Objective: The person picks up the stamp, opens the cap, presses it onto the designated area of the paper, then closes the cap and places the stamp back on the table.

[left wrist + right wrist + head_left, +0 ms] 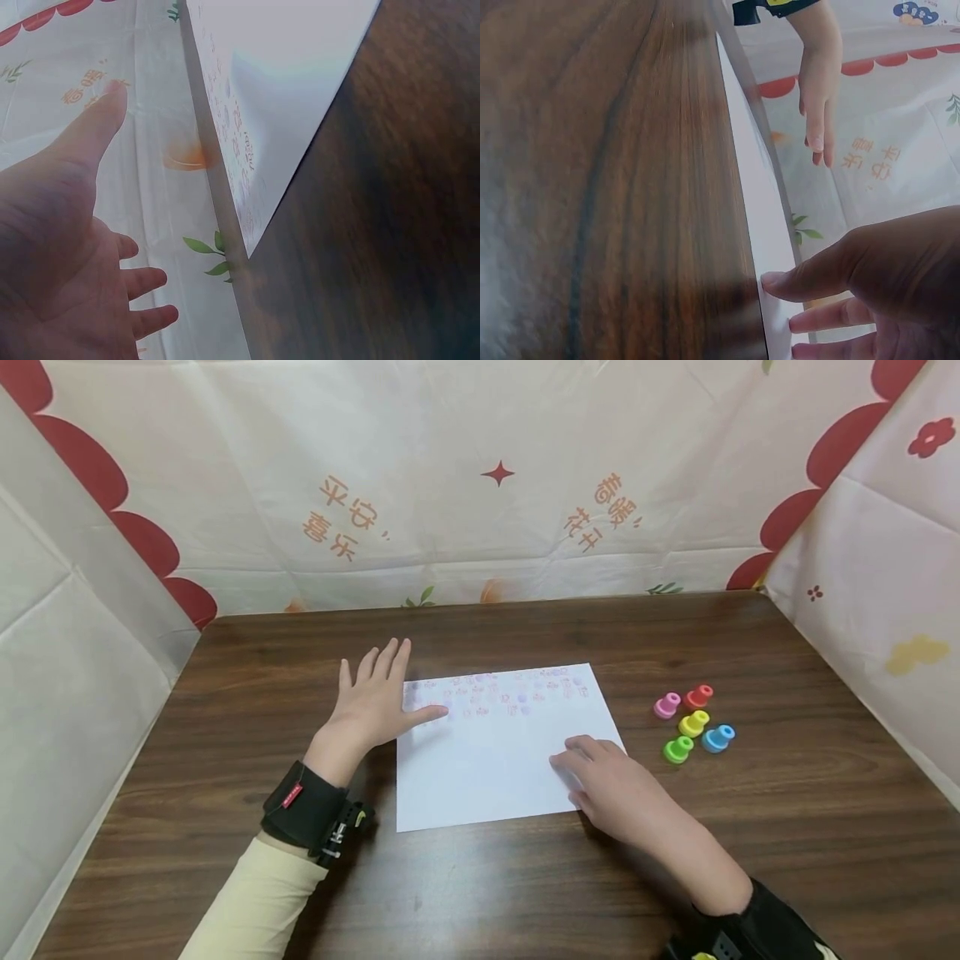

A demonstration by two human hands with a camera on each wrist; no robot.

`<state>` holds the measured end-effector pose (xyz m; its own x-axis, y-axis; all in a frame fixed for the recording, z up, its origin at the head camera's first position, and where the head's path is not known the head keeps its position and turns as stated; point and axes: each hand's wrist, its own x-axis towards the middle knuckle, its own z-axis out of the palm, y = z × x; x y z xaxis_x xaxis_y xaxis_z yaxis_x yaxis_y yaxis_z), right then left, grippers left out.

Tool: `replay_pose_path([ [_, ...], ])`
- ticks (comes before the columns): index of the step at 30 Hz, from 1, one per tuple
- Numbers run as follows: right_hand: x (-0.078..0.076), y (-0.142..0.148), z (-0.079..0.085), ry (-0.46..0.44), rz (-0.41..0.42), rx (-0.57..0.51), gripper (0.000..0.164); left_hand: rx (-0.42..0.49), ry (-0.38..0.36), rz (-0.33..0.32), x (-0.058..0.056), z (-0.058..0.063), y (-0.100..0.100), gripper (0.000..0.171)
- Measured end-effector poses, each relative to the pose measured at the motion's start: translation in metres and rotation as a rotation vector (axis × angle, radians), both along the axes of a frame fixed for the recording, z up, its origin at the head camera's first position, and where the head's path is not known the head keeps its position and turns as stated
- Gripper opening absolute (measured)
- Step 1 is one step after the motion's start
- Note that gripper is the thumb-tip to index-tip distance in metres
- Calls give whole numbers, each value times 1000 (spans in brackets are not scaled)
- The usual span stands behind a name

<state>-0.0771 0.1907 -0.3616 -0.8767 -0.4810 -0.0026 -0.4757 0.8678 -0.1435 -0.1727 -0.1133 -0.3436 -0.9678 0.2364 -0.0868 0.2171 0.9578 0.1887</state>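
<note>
A white sheet of paper point(480, 768) lies on the table, with rows of small pink and purple stamp prints across its upper part. My left hand point(369, 708) is spread over the paper's left edge, thumb pointing right, holding nothing. In the left wrist view, the fingers of that hand point(64, 232) stand apart from the sheet. Over the lower right of the paper is my right hand point(626, 789), its fingers loosely bent. The right wrist view shows this hand point(885, 277) with its thumb at the paper's near edge; whether it presses there I cannot tell.
Several small toy stamps stand right of the paper: pink point(667, 706), red point(699, 697), yellow point(693, 723), green point(678, 750) and blue point(718, 739). Beneath everything is a dark wooden table point(225, 760). A printed white cloth point(480, 527) hangs behind its far edge.
</note>
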Motion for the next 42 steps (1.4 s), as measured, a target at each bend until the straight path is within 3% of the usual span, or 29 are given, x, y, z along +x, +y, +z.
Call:
replay_pose_path([
  [25, 5, 10, -1, 18, -3, -21, 45, -12, 12, 2, 2, 2, 0, 112],
  [35, -9, 37, 23, 99, -168, -163, 46, -19, 9, -4, 3, 5, -1, 112],
  [42, -14, 66, 34, 140, -260, -202, 42, -9, 1, -6, 6, 8, -2, 110],
])
